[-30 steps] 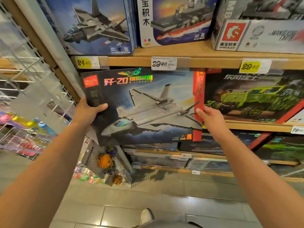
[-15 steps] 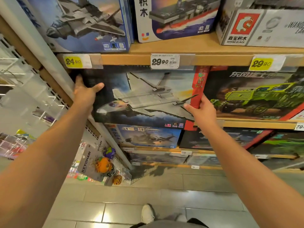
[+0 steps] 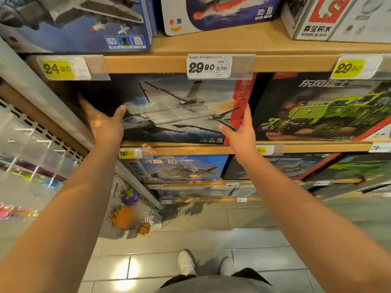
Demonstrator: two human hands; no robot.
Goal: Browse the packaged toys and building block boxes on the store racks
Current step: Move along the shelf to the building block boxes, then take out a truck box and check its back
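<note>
A dark fighter-jet building block box (image 3: 173, 111) with a red right edge stands on the middle shelf (image 3: 313, 148), under the upper shelf's lip. My left hand (image 3: 103, 121) holds its left edge, thumb on the front and fingers spread upward. At the red right edge is my right hand (image 3: 241, 130), index finger pointing up along it and thumb on the front. A green truck box (image 3: 325, 111) stands right beside it. Below is a blue helicopter box (image 3: 182, 168). More jet and ship boxes (image 3: 80, 24) fill the top shelf.
Price tags (image 3: 208, 66) hang on the wooden shelf edges. A white wire rack (image 3: 31, 144) with small hanging toys stands at left, and keychain toys (image 3: 124, 214) hang low beside the shelf post. Grey floor tiles and my shoes (image 3: 186, 263) are below.
The jet box went from held out in front of the shelves back and up into its slot on the middle shelf. Both hands followed it and stay on its edges.
</note>
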